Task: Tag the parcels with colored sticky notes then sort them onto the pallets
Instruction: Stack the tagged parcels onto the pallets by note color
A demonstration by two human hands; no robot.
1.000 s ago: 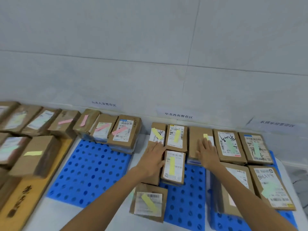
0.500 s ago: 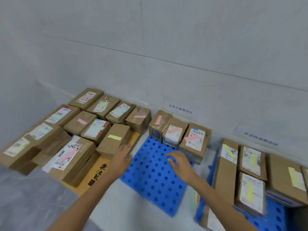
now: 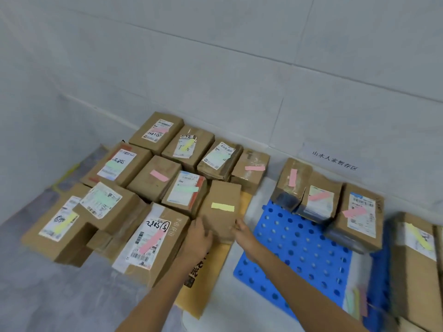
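Gripping yellow-tagged parcel (image 3: 223, 195) at its near end: left hand (image 3: 198, 238) curled on left edge, right hand (image 3: 242, 232) on right edge. It lies on cardboard sheet (image 3: 199, 298), beside blue pallet (image 3: 299, 248).

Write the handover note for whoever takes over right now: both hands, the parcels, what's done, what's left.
Hands: the left hand grips the near left corner of the yellow-tagged parcel; the right hand grips its near right corner.
Where: that parcel sits at the right edge of the mixed pile on the cardboard sheet.
Done: parcels in view carry pink, green or yellow notes; three pink-tagged parcels line the far edge of the blue pallet.
Left: probably carry the held parcel over to the far-right parcel, also tagged yellow, then sort the rest of the pile.
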